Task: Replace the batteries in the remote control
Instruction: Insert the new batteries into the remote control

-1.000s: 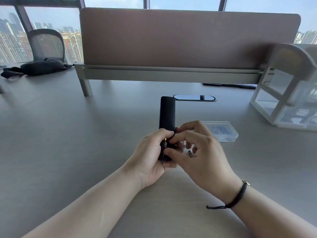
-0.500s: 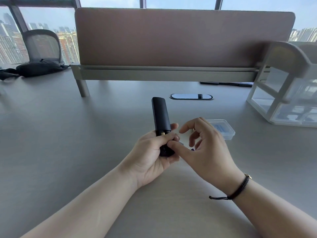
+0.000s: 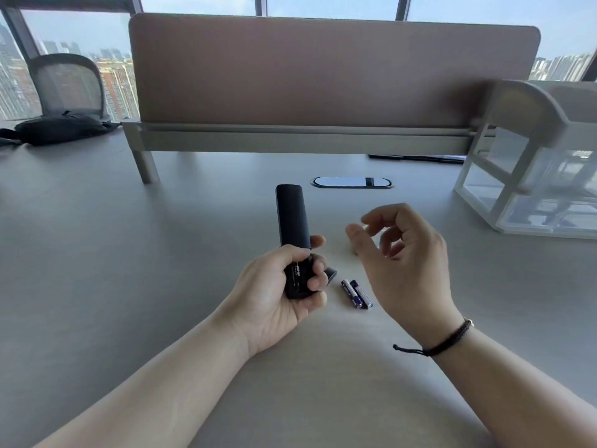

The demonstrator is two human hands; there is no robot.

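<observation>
Black mesh marks the chair (image 3: pixel 69 82) past the desk's far left corner, with a dark bag (image 3: pixel 61 129) lying on the desk (image 3: pixel 97 253) just in front of it. A brown divider (image 3: pixel 323 72) runs along the far edge, and an oval cable port (image 3: pixel 351 182) sits in the desk surface just before it. Your left hand (image 3: pixel 274 295) is near the desk's middle, its fingers curled round the lower end of the remote (image 3: pixel 292 234), which points away from you; the thumb lies over its open compartment, where a label shows. A small dark piece (image 3: pixel 332 273), perhaps the cover, peeks out just behind those fingers. Just right of them two batteries (image 3: pixel 356 293) lie side by side on the desk, touching each other. Your right hand (image 3: pixel 403 263) hovers above them with its fingers loosely curled and apart, holding nothing; a black cord bracelet (image 3: pixel 447 339) circles that wrist. A clear drawer unit (image 3: pixel 533 169) stands toward the far right corner.
</observation>
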